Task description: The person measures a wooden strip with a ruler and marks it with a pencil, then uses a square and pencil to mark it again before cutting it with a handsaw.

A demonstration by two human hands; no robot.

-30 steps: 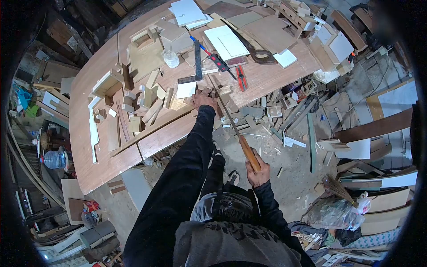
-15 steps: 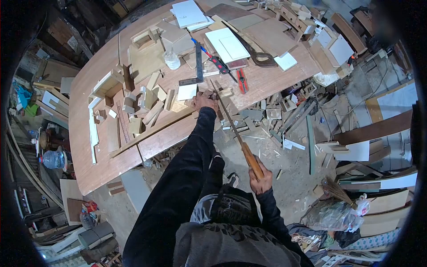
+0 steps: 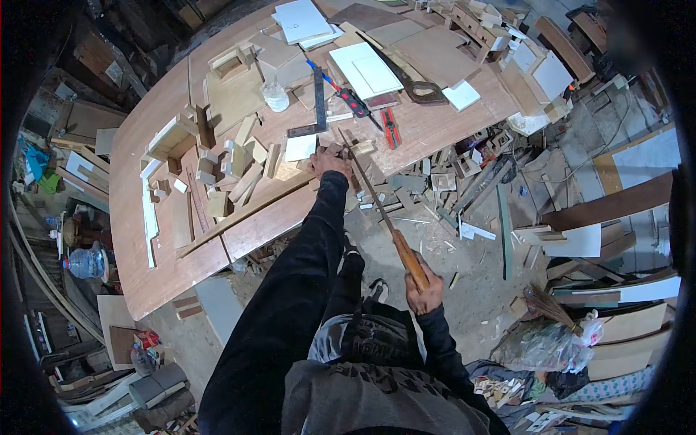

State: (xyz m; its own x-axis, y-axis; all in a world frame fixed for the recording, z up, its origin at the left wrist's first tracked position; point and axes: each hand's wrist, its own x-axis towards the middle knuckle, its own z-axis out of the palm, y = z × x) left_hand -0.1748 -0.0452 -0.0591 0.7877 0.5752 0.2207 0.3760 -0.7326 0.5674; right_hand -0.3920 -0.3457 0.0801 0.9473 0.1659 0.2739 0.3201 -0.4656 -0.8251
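My right hand (image 3: 425, 288) is wrapped round the wooden handle of a long, thin-bladed saw (image 3: 384, 210). The blade points up and left to the table's front edge, where its tip end lies beside my left hand (image 3: 330, 161). My left hand presses down on a piece of wood at that edge, its fingers bent; the piece is mostly hidden under them. Just behind my left hand are a small white square (image 3: 300, 148) and a dark metal try square (image 3: 319, 109).
On the wooden table (image 3: 268, 217) are wood blocks, a clear jar (image 3: 275, 96), a red and black tool (image 3: 354, 103), a red cutter (image 3: 390, 129), a handsaw (image 3: 424, 92) and white boards (image 3: 365, 70). Offcuts litter the floor. A plastic bag (image 3: 544, 348) lies lower right.
The view has shifted slightly, so the table and its items appear a little further up and left. Both hands keep their holds, and the saw has barely moved against the table edge.
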